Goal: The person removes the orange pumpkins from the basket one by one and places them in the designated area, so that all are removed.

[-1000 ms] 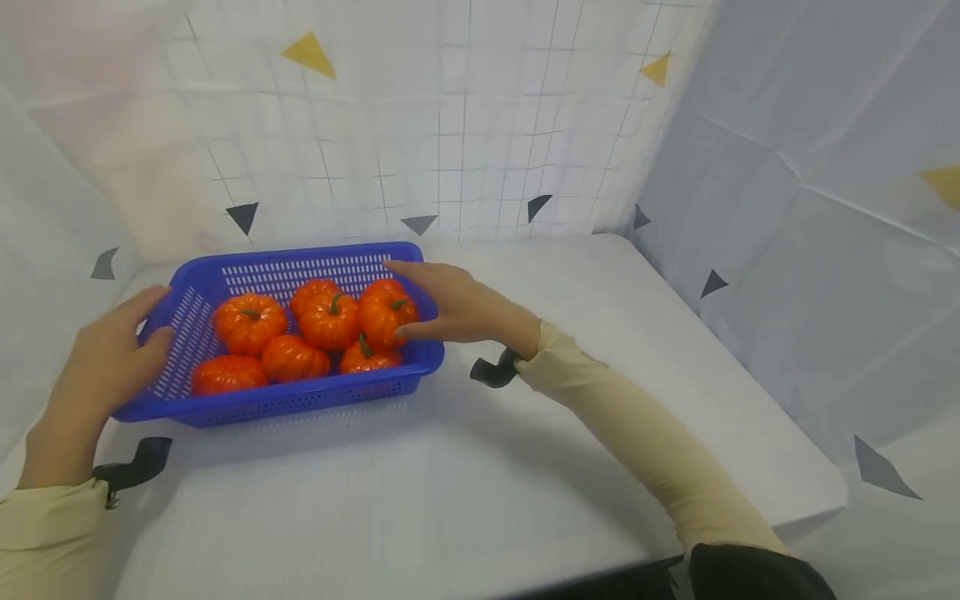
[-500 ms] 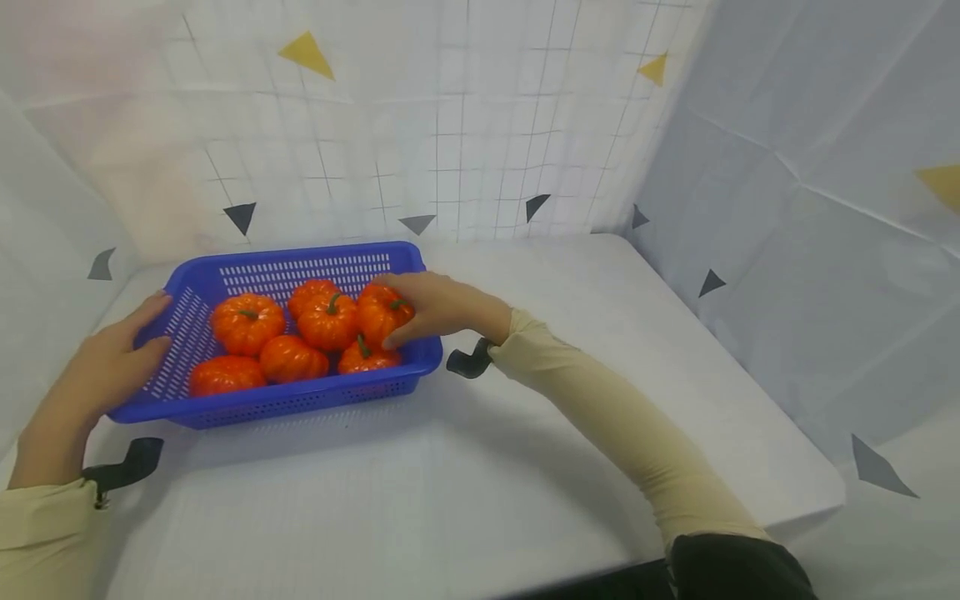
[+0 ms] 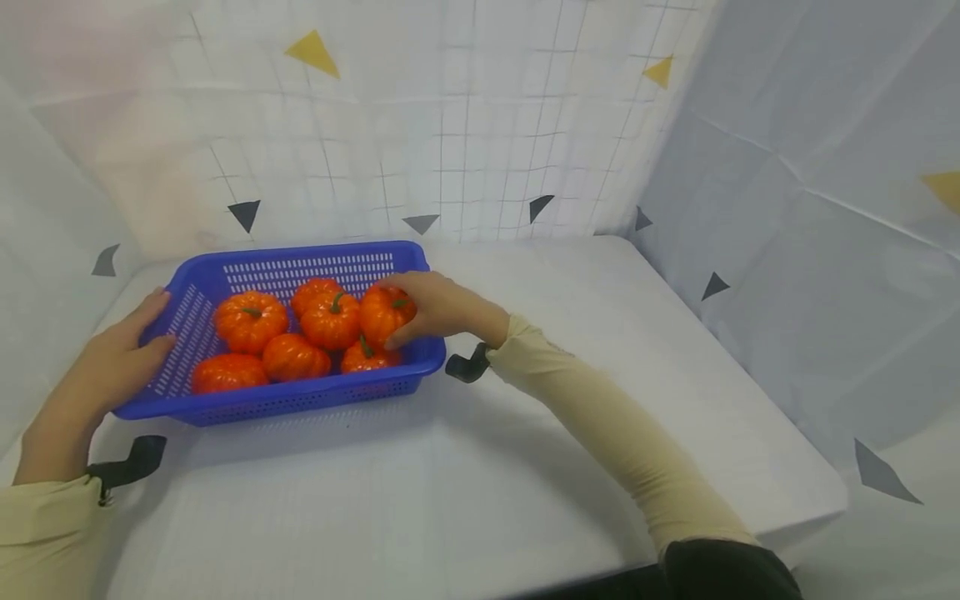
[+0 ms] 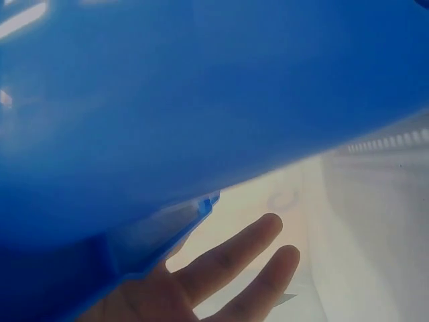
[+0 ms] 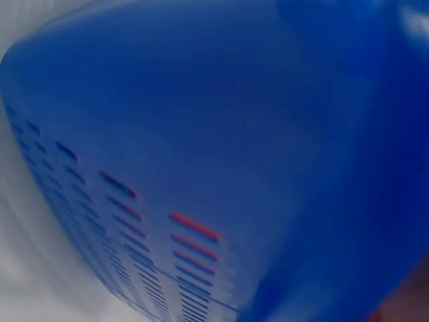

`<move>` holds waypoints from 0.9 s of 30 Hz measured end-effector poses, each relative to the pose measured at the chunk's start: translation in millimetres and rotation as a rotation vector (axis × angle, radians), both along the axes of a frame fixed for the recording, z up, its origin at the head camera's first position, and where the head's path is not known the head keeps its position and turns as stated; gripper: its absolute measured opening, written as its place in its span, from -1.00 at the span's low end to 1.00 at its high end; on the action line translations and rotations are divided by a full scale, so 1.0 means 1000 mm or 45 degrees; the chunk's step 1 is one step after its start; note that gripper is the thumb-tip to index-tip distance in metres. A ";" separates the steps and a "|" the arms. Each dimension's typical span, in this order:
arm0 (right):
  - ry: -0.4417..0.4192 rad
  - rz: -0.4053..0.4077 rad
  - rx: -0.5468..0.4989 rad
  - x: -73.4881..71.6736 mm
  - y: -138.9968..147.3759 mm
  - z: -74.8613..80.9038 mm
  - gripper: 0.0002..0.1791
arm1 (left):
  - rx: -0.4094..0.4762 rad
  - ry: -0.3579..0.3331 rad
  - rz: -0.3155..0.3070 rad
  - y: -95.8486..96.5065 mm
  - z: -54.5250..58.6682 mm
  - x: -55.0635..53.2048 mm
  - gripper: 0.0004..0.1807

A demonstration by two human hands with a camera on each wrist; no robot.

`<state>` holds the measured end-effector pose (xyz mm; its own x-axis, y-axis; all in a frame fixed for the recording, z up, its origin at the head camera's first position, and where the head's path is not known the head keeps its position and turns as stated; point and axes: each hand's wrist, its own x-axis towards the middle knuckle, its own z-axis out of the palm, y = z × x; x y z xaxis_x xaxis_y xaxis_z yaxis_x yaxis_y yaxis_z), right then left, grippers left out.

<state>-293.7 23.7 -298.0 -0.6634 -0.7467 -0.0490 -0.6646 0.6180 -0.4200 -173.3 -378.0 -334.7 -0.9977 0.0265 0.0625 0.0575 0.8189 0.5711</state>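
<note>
While I watch from my end, the left hand point(image 3: 105, 367) lies against the left end of the blue basket point(image 3: 300, 392), fingers nearly straight, thumb by the rim; the left wrist view shows two fingers stretched out, gripping nothing. I'd use that hand only to steady the rim, since the basket looks light enough to slide. Six more pumpkins point(image 3: 251, 322) lie loose between the hands. Near the basket's right end, the right hand point(image 3: 444, 308) grips one orange pumpkin point(image 3: 385, 317), thumb toward the front, fingers toward the back. It sits high and seems to touch its neighbours, so any lift would best go straight up, with a gentle squeeze on the glossy skin.

The basket stands on the white table point(image 3: 322, 492), left of its middle and near the back edge. A gridded white sheet point(image 3: 465, 125) hangs behind; a greyish sheet point(image 3: 817, 275) lines the right edge.
</note>
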 end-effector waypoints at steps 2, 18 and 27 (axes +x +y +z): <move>0.018 -0.002 -0.050 0.000 0.001 -0.002 -0.08 | -0.002 0.009 -0.004 0.000 -0.001 -0.001 -0.26; 0.067 -0.063 -0.278 0.013 0.011 -0.012 -0.08 | -0.052 0.017 0.006 0.000 0.000 0.000 -0.27; 0.083 -0.070 -0.321 0.016 0.009 -0.015 -0.09 | -0.062 0.019 0.000 0.001 0.001 0.000 -0.27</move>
